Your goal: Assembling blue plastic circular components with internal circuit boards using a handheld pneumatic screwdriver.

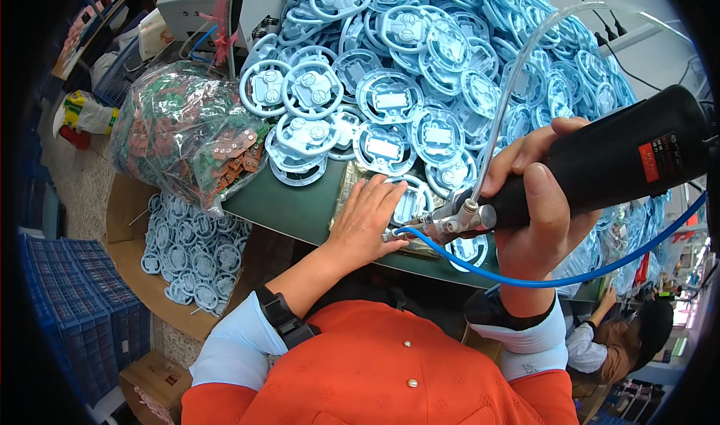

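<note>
My right hand (pixel 540 193) is wrapped round a black electric screwdriver (pixel 607 159), which is tilted with its metal head pointing left. A blue air hose (pixel 540 281) and a clear tube (pixel 514 80) join the fittings at that head. Just below the head lies a light-blue round plastic housing (pixel 410 202), on a yellowish base (pixel 343 193) at the table's near edge. My left hand (pixel 367 219) lies over the left side of this housing, fingers stretched out and fingertips at its rim. The screwdriver's tip is hidden near my left thumb.
A large heap of light-blue ring housings (pixel 442 43) covers the green table (pixel 277 208). A clear bag of red and green circuit boards (pixel 187 133) sits at left. Below it stands a carton (pixel 127 237) of housings. At lower right a co-worker (pixel 622 342) sits.
</note>
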`<state>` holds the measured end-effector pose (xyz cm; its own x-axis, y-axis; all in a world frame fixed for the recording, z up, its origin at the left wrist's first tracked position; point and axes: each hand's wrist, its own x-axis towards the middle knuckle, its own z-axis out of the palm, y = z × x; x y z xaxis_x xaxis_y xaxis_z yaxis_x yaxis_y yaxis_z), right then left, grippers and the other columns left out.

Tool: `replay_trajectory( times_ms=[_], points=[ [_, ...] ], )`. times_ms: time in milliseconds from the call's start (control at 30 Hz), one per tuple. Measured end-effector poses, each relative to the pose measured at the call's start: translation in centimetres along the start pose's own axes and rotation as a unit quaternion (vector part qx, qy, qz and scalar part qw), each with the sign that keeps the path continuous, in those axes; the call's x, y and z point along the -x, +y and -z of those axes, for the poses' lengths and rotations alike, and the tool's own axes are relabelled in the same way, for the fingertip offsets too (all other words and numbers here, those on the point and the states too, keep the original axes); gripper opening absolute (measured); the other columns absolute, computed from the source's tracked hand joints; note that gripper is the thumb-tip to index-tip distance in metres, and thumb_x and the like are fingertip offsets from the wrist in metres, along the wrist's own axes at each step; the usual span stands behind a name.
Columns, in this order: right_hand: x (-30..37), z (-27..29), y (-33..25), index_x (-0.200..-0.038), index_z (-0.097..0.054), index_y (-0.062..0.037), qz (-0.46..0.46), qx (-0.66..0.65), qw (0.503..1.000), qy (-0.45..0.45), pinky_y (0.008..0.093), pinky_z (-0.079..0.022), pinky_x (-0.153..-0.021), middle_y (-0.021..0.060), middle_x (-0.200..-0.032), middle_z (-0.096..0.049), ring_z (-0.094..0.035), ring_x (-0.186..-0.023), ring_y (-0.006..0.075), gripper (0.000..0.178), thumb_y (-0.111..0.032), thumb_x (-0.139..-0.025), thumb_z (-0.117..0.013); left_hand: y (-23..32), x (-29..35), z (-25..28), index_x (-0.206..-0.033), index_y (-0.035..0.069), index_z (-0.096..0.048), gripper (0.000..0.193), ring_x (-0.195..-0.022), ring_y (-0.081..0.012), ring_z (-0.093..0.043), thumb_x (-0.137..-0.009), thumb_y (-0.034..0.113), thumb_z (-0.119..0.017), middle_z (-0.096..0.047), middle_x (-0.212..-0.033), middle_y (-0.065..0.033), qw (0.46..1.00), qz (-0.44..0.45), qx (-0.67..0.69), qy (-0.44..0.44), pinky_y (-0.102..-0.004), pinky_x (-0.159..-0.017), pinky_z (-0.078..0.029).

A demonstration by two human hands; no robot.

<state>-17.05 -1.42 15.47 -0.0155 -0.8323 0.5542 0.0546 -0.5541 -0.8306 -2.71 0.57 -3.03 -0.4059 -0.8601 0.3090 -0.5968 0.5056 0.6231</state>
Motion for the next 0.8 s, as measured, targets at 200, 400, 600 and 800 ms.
replay_trajectory(
  times_ms=[200,400,600,800],
  points=[
    [-0.1,-0.2,0.1,-0.124,-0.044,0.0009,-0.001,0.001,1.0,0.0,0.0311,-0.049,-0.055,0.0105,-0.083,-0.05,-0.057,-0.058,0.0203,0.045,-0.011,-0.083,-0.058,0.0,-0.1,0.4,-0.14,0.003,-0.04,0.095,-0.133,-0.0337,-0.039,-0.062,0.027,-0.089,-0.047,-0.129,-0.0139,1.0,-0.001,0.002,-0.005,-0.0515,-0.11,-0.031],
    [-0.2,-0.2,0.6,-0.12,-0.045,-0.0005,-0.007,-0.008,1.0,-0.006,0.0306,-0.049,-0.055,0.0106,-0.082,-0.05,-0.057,-0.058,0.0202,0.041,-0.01,-0.083,-0.058,-0.3,-0.1,0.2,-0.139,0.002,-0.041,0.095,-0.132,-0.0337,-0.04,-0.061,0.026,-0.089,-0.048,-0.128,-0.0137,1.0,-0.002,0.003,-0.01,-0.0514,-0.11,-0.032],
    [0.6,-0.2,0.9,-0.115,-0.044,-0.0007,0.006,-0.005,1.0,-0.01,0.0298,-0.05,-0.055,0.0104,-0.08,-0.051,-0.057,-0.059,0.0194,0.036,-0.008,-0.083,-0.057,-0.5,-0.1,-0.4,-0.139,0.001,-0.041,0.094,-0.132,-0.0351,-0.039,-0.061,0.026,-0.089,-0.047,-0.129,-0.015,0.999,-0.025,-0.004,0.021,-0.0517,-0.109,-0.032],
    [-0.1,0.6,0.3,-0.122,-0.042,0.0039,0.04,0.05,0.993,-0.097,0.0324,-0.049,-0.056,0.0108,-0.077,-0.053,-0.058,-0.06,0.019,0.042,-0.004,-0.084,-0.057,-0.6,0.2,0.3,-0.136,0.005,-0.047,0.084,-0.128,-0.0403,-0.042,-0.066,0.033,-0.085,-0.048,-0.13,-0.0178,1.0,-0.017,-0.022,-0.008,-0.055,-0.104,-0.033]
  ],
)
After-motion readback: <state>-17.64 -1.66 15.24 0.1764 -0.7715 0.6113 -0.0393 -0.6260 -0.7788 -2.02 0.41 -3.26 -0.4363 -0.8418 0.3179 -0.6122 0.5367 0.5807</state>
